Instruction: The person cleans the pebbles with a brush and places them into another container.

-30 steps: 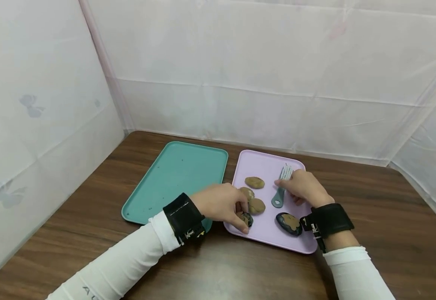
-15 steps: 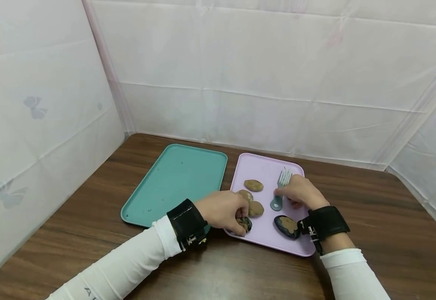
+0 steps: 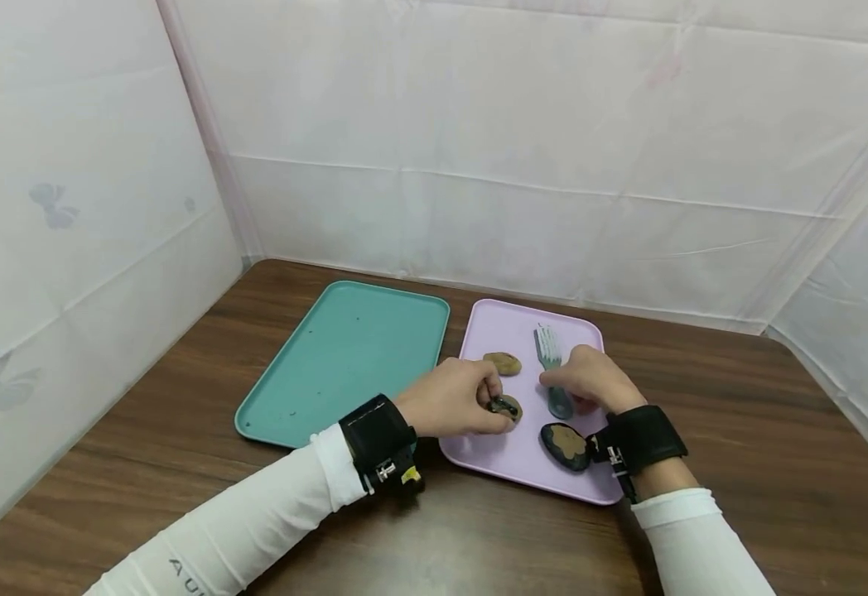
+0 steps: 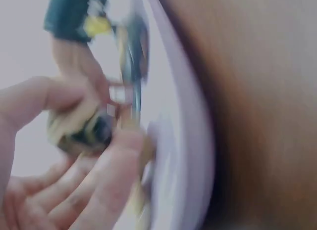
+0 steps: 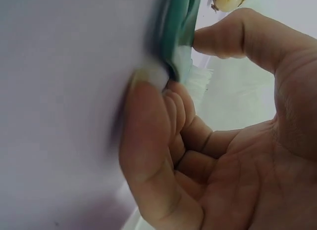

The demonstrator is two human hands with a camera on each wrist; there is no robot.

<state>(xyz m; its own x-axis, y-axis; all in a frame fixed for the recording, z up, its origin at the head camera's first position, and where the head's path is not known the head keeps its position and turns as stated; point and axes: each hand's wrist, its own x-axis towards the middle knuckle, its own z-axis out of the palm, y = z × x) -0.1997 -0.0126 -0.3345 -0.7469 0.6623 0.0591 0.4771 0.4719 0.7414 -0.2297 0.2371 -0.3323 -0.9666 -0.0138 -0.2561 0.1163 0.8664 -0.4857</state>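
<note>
My left hand pinches a dark stone with tan patches between thumb and fingers, just above the lilac tray. My right hand holds the green handle of a small brush between thumb and fingertips. White bristles point away from the palm in the right wrist view. A larger dark stone with a tan patch lies near the right wrist. One tan stone lies farther back, and another is partly hidden behind the left hand. The left wrist view is blurred.
A teal tray with small dark specks stands left of the lilac tray. Both lie on a brown wooden table. White sheeting encloses the table at the back and sides.
My left hand has lifted the dark stone from the tray's front left corner and moved it back and right. My right hand has turned the brush, its bristles swinging left.
</note>
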